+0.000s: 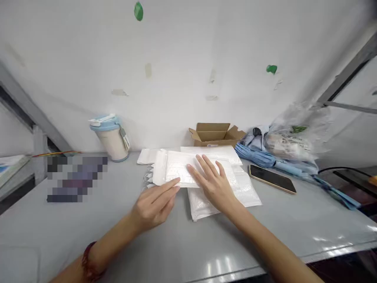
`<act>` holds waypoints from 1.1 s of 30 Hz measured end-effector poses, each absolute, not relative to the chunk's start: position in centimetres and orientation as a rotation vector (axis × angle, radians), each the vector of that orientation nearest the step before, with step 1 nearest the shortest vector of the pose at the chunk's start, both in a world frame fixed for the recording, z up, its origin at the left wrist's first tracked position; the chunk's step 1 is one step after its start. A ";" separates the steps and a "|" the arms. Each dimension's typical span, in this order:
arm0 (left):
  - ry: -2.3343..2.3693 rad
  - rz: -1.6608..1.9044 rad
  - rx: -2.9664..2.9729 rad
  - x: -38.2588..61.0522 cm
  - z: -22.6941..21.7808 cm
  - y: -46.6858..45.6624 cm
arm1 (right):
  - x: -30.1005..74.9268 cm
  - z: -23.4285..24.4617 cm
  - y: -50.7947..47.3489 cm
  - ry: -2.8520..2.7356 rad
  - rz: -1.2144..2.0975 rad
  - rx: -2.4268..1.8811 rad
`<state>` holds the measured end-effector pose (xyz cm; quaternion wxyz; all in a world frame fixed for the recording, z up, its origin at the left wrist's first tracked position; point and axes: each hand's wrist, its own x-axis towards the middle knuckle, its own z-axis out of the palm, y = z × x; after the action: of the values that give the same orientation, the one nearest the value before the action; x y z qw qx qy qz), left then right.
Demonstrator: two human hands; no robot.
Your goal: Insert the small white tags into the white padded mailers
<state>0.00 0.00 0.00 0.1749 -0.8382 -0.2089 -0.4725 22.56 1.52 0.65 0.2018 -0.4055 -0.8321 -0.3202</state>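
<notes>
Cup (107,141), blue lid, upright near wall (176,47). Phone (271,179), screen dark, lying face up on grey table (165,251). Folded blue umbrella (256,156) behind it; clear plastic bag (290,145) alongside.

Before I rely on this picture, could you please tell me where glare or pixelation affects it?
Head view: glare streaks the grey table near its front edge; head view: milder sheen on the white padded mailer; head view: pixelated patch hides detail at left.
</notes>
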 end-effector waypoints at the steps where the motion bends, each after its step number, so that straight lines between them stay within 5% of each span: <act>1: -0.636 -1.377 -2.344 0.0 0.1 0.0 | 22.6 0.5 1.6 -2.344 -0.885 -1.125; 13: -2.446 -2.427 -2.427 -1.8 3.1 1.3 | 22.2 0.5 1.1 -2.424 -0.825 -1.059; 23: -2.274 -2.210 -3.146 -0.5 2.2 0.8 | 21.6 1.6 -0.1 -2.570 -0.537 -1.050; 33: -2.288 -2.033 -3.215 -0.1 1.6 0.4 | 21.7 1.2 0.0 -2.540 -0.472 -1.069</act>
<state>-0.07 0.43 1.58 -0.6042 -0.5772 -0.4106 -0.3649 21.73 0.03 1.21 0.1719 -0.3768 -0.8949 -0.1663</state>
